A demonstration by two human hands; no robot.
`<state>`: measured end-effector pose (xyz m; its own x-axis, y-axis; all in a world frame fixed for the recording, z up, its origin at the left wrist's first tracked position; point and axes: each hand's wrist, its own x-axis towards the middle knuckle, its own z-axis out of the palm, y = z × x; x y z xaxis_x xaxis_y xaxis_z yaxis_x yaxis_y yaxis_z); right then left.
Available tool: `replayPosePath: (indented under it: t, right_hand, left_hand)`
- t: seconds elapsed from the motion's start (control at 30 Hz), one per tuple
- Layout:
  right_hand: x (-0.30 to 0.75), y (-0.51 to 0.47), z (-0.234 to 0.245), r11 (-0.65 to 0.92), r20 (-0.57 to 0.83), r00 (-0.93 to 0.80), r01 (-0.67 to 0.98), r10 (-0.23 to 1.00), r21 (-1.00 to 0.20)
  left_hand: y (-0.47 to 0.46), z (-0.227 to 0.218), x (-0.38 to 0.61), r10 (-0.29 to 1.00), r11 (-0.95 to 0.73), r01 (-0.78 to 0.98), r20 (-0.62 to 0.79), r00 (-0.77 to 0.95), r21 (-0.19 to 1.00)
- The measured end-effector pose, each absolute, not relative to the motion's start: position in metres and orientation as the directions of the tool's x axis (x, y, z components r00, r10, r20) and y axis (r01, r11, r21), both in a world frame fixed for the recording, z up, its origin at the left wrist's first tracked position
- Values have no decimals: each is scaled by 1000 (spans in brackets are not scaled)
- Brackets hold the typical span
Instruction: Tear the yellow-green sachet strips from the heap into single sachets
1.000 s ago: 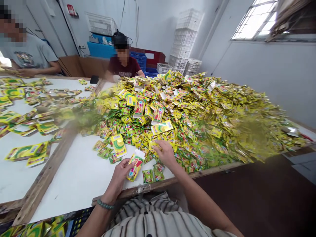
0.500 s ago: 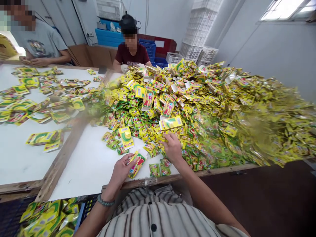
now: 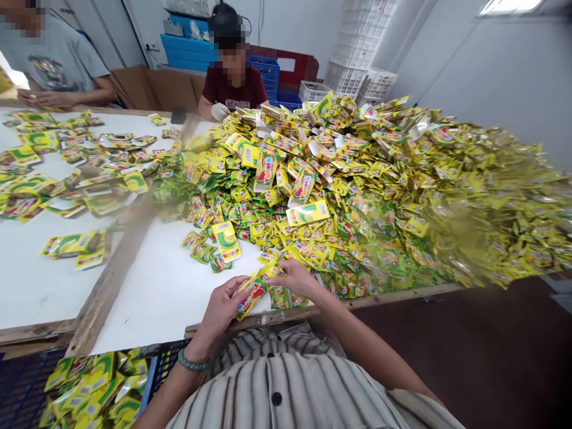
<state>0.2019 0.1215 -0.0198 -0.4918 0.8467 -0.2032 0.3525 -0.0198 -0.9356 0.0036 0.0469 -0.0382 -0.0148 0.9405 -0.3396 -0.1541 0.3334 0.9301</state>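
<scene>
The left hand (image 3: 222, 310) is closed around a flat yellow card pack printed with red fruit (image 3: 250, 296), thumb on top and fingers beneath, holding it just above the near edge of the white-topped table (image 3: 152, 298). The right hand (image 3: 295, 278), which half a second ago was stretched forward with its fingers in the front of the heap, has drawn back toward the body and now meets the left one; its fingers are pinched on a small yellow and green foil sachet (image 3: 269, 271) whose end touches the open top of the card pack. Judging by that, one sachet has been lifted from the pile and brought to the pack, and the two are now together in both hands rather than apart. A few loose green sachets (image 3: 281, 296) lie on the table just beside the right hand. Beyond the hands rises the large heap of yellow and green sachets and card packs (image 3: 366, 196), spreading over most of the table. Behind it sits a person in a dark red shirt (image 3: 232, 89) wearing a white glove, and at the neighbouring table to the left a person in a grey shirt (image 3: 58, 62) handles more packs. Below the table edge, bottom left, a blue crate of finished yellow packs (image 3: 93, 390) shows.
</scene>
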Motion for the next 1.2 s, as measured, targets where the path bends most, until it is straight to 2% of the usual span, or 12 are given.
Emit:
replayPosePath:
  t: [0.13, 0.27, 0.33, 0.43, 0.5, 0.57, 0.67, 0.73, 0.8, 0.87, 1.03, 1.2]
  right_hand:
    - [198, 122, -17, 92, -147, -485, 435, 862, -895]
    - [202, 117, -17, 250, 23, -401, 523, 916, -815]
    - [207, 111, -21, 358, 88, -419, 626, 904, -693]
    - [212, 99, -28, 508, 26, -557, 735, 830, -449]
    - [212, 92, -31, 560, -17, -606, 744, 795, -364]
    - [211, 90, -29, 551, -24, -612, 728, 790, -407]
    - [211, 98, -18, 360, 13, -469, 660, 883, -659]
    - [208, 107, -11, 163, 5, -307, 489, 952, -857]
    - [201, 116, -7, 0, -61, -220, 268, 973, -963]
    - [194, 121, -8, -98, -126, -230, 132, 965, -986]
    - [186, 122, -11, -245, -252, -301, 60, 920, -968]
    - [186, 121, -7, -155, -166, -249, 62, 954, -986]
  left_hand:
    - [50, -32, 8, 931, 356, -183, -365, -16, 916]
    - [52, -26, 5, 892, 408, -299, -446, -70, 862]
    - [52, -25, 1, 874, 425, -334, -477, -91, 842]
    - [52, -26, -6, 859, 433, -359, -499, -111, 827]
    - [53, -27, -9, 860, 429, -361, -497, -118, 828]
    - [55, -27, -10, 866, 418, -355, -485, -123, 836]
    - [55, -26, -9, 881, 399, -310, -455, -132, 863]
    - [55, -27, -8, 894, 390, -262, -431, -123, 883]
    - [53, -29, -6, 905, 383, -236, -414, -96, 893]
    - [52, -32, -6, 913, 375, -234, -402, -76, 897]
    - [50, -33, -7, 925, 354, -257, -377, -44, 899]
    - [51, -27, -4, 935, 334, -270, -353, -27, 903]
